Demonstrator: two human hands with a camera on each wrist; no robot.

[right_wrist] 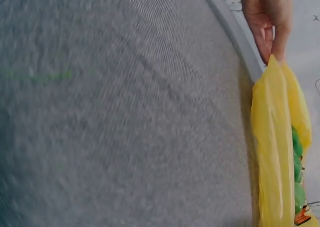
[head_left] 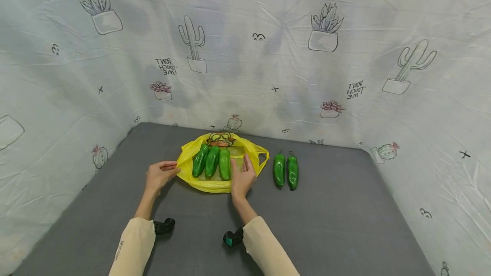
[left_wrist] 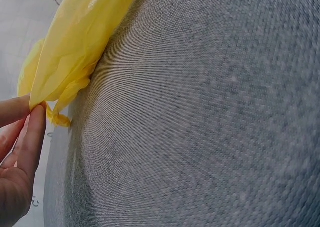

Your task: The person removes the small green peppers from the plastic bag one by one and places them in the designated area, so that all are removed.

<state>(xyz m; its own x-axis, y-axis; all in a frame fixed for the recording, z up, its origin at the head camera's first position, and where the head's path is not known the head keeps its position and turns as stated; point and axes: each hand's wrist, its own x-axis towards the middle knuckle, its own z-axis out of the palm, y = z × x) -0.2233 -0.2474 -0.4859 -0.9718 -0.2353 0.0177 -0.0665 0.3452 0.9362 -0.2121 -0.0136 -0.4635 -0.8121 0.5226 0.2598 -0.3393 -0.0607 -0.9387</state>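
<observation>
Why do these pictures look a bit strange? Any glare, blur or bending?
Head view: bright glints on the rightmost green pepper; right wrist view: tabletop blurry at lower left, its edge bowed; left wrist view: left hand and yellow bag fairly sharp.

A person's two arms reached forward, the left hand [head_left: 159, 176] pinching, the right hand [head_left: 241, 180] with its thumb spread from its fingers.
The left forearm [head_left: 132, 244], in a cream sleeve [head_left: 141, 231], angled inward to a bare left wrist [head_left: 144, 207]; thumb and fingertip met, with other fingers gathered behind them. The right forearm [head_left: 268, 246] slanted inward too, its right wrist [head_left: 246, 211] also bare, the fingers mostly straight and pointing away from the body. The hands stood apart.
</observation>
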